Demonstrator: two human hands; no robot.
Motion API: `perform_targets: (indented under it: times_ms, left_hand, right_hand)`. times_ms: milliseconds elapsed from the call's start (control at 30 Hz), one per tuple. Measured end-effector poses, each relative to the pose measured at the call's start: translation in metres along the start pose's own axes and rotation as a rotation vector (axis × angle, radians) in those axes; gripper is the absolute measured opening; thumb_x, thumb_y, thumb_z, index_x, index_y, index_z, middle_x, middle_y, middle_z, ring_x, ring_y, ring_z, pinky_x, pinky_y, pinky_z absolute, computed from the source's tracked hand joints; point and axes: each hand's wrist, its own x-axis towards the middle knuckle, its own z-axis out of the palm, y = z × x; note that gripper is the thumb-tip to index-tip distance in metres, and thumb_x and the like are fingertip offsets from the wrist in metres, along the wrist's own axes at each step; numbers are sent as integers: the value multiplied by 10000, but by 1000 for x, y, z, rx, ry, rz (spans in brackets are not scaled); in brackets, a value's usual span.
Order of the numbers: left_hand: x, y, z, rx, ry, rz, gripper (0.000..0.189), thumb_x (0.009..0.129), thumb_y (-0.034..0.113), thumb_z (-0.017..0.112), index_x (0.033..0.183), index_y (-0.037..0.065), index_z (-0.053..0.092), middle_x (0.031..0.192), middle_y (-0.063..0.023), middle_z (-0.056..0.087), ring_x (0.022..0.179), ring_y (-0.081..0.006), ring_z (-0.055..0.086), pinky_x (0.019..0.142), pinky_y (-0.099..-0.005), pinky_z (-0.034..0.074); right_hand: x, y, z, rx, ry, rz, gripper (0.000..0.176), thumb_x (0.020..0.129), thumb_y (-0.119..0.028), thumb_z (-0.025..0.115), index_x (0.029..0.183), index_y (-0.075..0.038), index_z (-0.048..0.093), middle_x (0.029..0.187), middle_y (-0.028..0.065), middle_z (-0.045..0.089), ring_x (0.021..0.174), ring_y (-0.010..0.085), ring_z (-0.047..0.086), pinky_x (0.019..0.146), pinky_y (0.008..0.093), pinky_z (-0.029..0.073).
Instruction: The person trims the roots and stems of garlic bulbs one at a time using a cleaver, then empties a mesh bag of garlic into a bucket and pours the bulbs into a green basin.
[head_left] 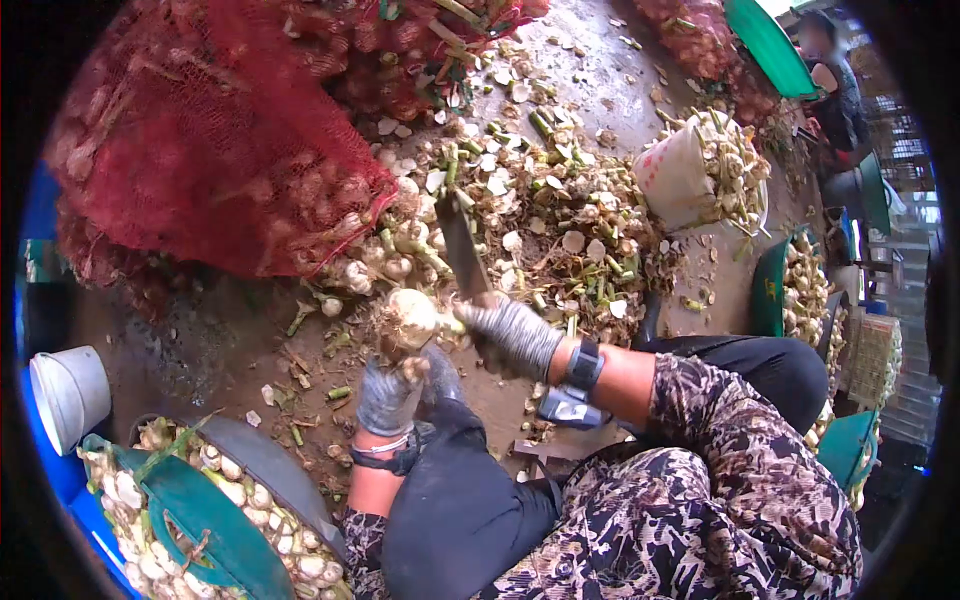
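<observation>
My left hand [392, 392], in a grey glove, grips a garlic bulb [412, 315] from below, its stringy roots pointing left. My right hand [510, 335], also gloved, is closed on the handle of a knife [462, 250] whose dark blade points up and away, its lower edge touching the bulb. Both hands hover over the wet concrete floor above my knees. Behind the blade lies a heap of cut stems, skins and bulbs [540, 220].
A red mesh sack of garlic [210, 150] fills the upper left. A dark basin of trimmed bulbs [250, 470] with a green cloth sits lower left, beside a white bucket [70, 395]. A white bucket of scraps [690, 180] stands right, near green crates of garlic [790, 290]. Another person [835, 80] sits far right.
</observation>
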Motion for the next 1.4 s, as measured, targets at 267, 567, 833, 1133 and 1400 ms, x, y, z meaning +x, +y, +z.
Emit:
perform_targets:
  times_ms: [267, 567, 833, 1133, 1400]
  left_hand:
    - [7, 19, 2, -573, -66, 46, 603, 858, 307, 718, 1329, 24, 470, 1230, -64, 566, 1083, -169, 548, 928, -319, 450]
    - [-11, -18, -4, 332, -42, 313, 522, 871, 223, 674, 1322, 44, 481, 1190, -102, 600, 1109, -205, 580, 953, -353, 461]
    - [-17, -8, -1, 411, -73, 360, 490, 864, 212, 672, 1304, 72, 505, 1149, -91, 616, 1094, -205, 586, 947, -363, 467]
    - [8, 38, 10, 528, -245, 160, 484, 799, 296, 738, 1218, 112, 580, 1066, -65, 645, 1052, -205, 600, 916, -372, 486]
    - [-74, 182, -74, -1262, 66, 827, 883, 687, 426, 792, 1375, 49, 385, 1186, -110, 548, 1003, -212, 563, 847, -414, 458]
  right_hand:
    - [-1, 5, -16, -734, 111, -531, 289, 853, -284, 648, 1079, -109, 608, 789, 139, 664, 704, 297, 666, 628, 392, 522]
    - [-62, -45, -12, -1459, -75, -786, 128, 805, -224, 617, 902, -146, 587, 711, 118, 609, 675, 348, 643, 556, 454, 485]
    - [-50, -33, -19, -1565, -76, -779, 167, 772, -138, 576, 926, -75, 589, 748, 136, 625, 689, 352, 652, 551, 461, 496]
    - [-5, -9, -47, -1537, 144, -586, 142, 812, -150, 557, 938, -121, 615, 750, 167, 636, 729, 359, 663, 568, 468, 506]
    - [60, 42, -156, -1213, 456, -735, 103, 867, -198, 586, 931, -123, 615, 759, 151, 645, 716, 331, 646, 620, 432, 479]
